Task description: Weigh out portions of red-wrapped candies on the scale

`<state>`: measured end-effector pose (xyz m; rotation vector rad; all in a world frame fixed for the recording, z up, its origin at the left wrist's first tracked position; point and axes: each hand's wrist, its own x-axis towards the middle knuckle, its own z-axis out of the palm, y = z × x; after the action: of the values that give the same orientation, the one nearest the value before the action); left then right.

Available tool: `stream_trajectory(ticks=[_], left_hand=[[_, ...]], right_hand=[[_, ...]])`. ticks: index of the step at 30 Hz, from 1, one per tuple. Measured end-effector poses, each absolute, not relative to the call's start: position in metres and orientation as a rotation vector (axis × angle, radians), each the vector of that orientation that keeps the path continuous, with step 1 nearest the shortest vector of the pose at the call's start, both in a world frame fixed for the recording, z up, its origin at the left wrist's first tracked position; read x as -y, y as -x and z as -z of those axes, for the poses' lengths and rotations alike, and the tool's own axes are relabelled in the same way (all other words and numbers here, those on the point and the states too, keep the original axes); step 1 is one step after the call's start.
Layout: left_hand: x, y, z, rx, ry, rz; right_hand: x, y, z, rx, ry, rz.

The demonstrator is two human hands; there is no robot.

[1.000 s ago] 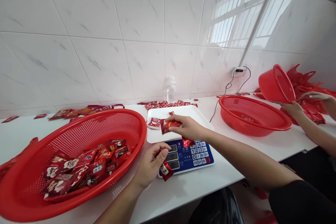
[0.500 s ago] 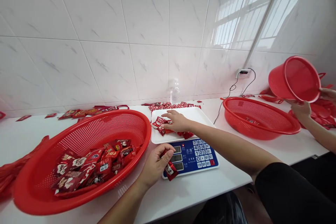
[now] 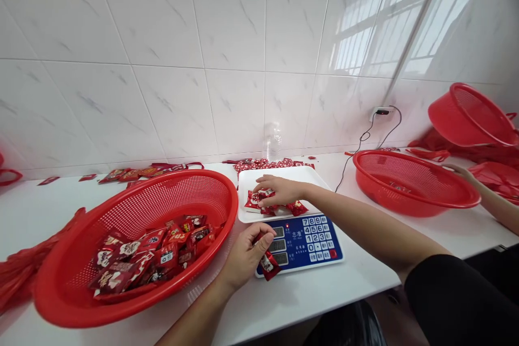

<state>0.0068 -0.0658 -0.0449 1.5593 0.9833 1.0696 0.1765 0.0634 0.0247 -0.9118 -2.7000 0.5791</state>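
My left hand [image 3: 250, 255] is closed around a small red snack packet [image 3: 269, 266], which sticks out below the fingers in front of the scale's displays. My right hand [image 3: 281, 191] reaches over the white weighing tray [image 3: 308, 175] with its fingers apart. Its fingertips rest at a red packet [image 3: 253, 201] with white lettering, among several others partly hidden under the hand. The blue keypad panel of the scale [image 3: 300, 243] faces me. Left of the scale, a big red perforated basket [image 3: 141, 194] holds many red and dark-red packets [image 3: 140, 259].
A second red basket [image 3: 413, 159] stands to the right, where a co-worker's hand [image 3: 460, 173] touches its rim. Above it a red basket [image 3: 466, 119] is held tilted. Flat wrappers [image 3: 141, 173], a clear bottle [image 3: 273, 143] and a cable [image 3: 344, 167] lie or stand along the wall.
My right hand's fingers have shifted slightly over the packets on the tray. The co-worker's tilted basket has moved right, and one of their hands has dropped to the lower basket's rim.
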Motion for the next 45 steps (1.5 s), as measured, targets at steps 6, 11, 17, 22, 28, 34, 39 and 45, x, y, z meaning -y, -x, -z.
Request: stream_trajectory(ticks=[6, 11, 17, 22, 28, 34, 39, 45], left_hand=[[0.069, -0.009, 0.044, -0.954, -1.542, -1.044], [0.069, -0.009, 0.044, -0.959, -1.536, -1.043], [0.065, -0.006, 0.047, -0.989, -1.578, -1.053], [0.066, -0.007, 0.047, -0.984, -1.578, -1.08], [0.066, -0.006, 0.047, -0.986, -1.564, -1.07], [0.067, -0.006, 0.046, -0.993, -1.603, -1.086], [0.067, -0.005, 0.046, -0.993, -1.592, -1.073], [0.065, -0.005, 0.047, -0.988, -1.603, -1.058]], right_hand=[[-0.053, -0.237, -0.025, 2.694, 1.104, -0.721], [-0.062, -0.257, -0.011, 2.529, 1.298, -0.679], [-0.071, -0.233, 0.002, 2.336, 1.328, -0.64], [-0.068, -0.203, -0.001, 2.303, 1.259, -0.67], [-0.066, -0.166, 0.001, 2.467, 1.234, -0.63], [-0.067, -0.146, 0.009, 2.612, 1.089, -0.423], [-0.065, -0.139, 0.006, 2.537, 1.042, -0.385], [-0.067, -0.138, 0.007, 2.357, 1.026, -0.39]])
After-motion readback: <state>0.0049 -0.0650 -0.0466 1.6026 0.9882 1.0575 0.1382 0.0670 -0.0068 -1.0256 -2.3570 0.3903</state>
